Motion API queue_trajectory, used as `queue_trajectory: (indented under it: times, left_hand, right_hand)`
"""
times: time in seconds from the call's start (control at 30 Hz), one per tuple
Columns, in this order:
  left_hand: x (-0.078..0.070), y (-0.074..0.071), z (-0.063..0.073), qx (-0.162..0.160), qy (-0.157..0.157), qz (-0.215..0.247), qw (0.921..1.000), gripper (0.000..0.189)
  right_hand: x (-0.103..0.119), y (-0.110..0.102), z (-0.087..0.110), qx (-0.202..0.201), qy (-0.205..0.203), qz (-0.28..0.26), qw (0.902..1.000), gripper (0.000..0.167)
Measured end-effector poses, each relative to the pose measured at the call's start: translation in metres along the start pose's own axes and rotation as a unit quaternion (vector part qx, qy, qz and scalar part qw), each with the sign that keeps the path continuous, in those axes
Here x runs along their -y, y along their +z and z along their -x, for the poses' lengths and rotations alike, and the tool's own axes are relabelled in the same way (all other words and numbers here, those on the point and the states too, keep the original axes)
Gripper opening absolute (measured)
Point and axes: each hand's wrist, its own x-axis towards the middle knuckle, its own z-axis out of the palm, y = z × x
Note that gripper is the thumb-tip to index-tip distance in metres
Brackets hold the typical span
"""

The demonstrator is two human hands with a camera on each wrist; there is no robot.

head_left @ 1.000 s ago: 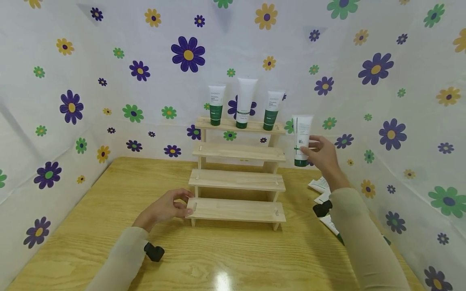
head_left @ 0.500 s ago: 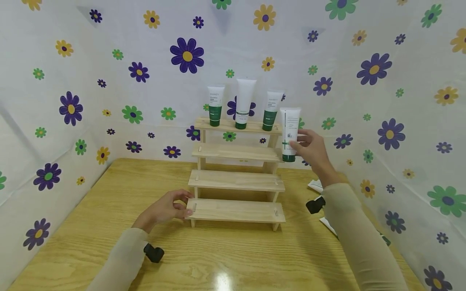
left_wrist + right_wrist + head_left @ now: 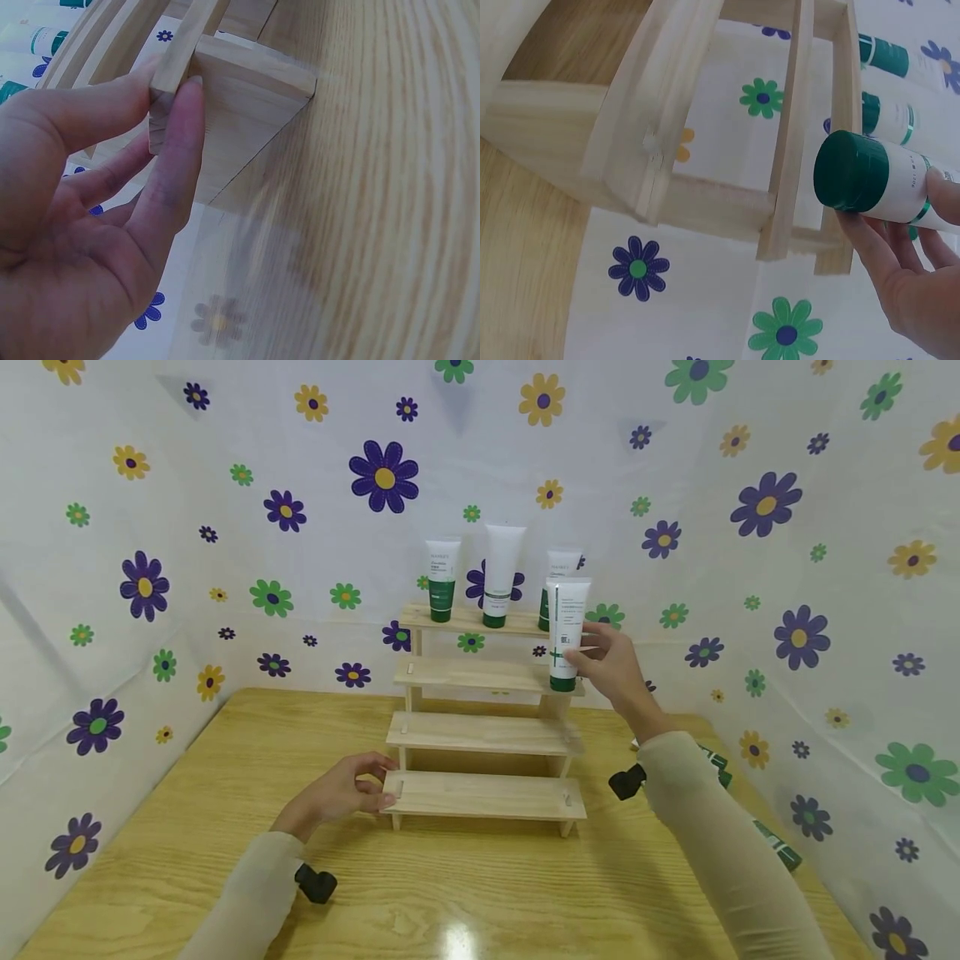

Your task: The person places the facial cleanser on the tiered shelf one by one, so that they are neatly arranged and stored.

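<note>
A white squeeze tube with a green cap point(image 3: 567, 631) is held upright, cap down, by my right hand point(image 3: 615, 668). It overlaps the right end of the second shelf from the top of a four-step wooden display stand point(image 3: 480, 795). In the right wrist view the green cap point(image 3: 851, 171) stands out beside the shelf ends, thumb and fingers around the tube. My left hand point(image 3: 341, 793) pinches the left end of the lowest shelf; the left wrist view shows thumb and fingers on the board's end point(image 3: 171, 82). Three tubes stand on the top shelf, the rightmost partly hidden.
On the top shelf are a green-and-white tube point(image 3: 442, 581), a taller white tube point(image 3: 501, 572) and another green-and-white tube point(image 3: 562, 562). More tubes point(image 3: 776, 845) lie on the wooden table point(image 3: 450, 877) at right, partly behind my right forearm. A flowered cloth point(image 3: 315, 577) surrounds the table.
My right hand has carried the squeeze tube leftward, from right of the stand to the right end of its second shelf from the top. The left hand keeps its place on the lowest shelf.
</note>
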Motion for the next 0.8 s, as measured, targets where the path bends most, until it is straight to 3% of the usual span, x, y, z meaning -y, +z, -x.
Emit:
queue_trajectory:
  times: [0.43, 0.8]
  left_hand:
    - [0.001, -0.001, 0.001, -0.004, -0.004, -0.003, 1.0, 0.061]
    - [0.002, -0.001, 0.0, -0.007, -0.012, -0.008, 0.9999, 0.061]
  right_hand:
    - [0.012, 0.044, -0.008, 0.002, -0.018, -0.012, 0.9998, 0.05]
    - [0.021, 0.072, -0.016, -0.006, -0.044, -0.02, 0.9988, 0.052]
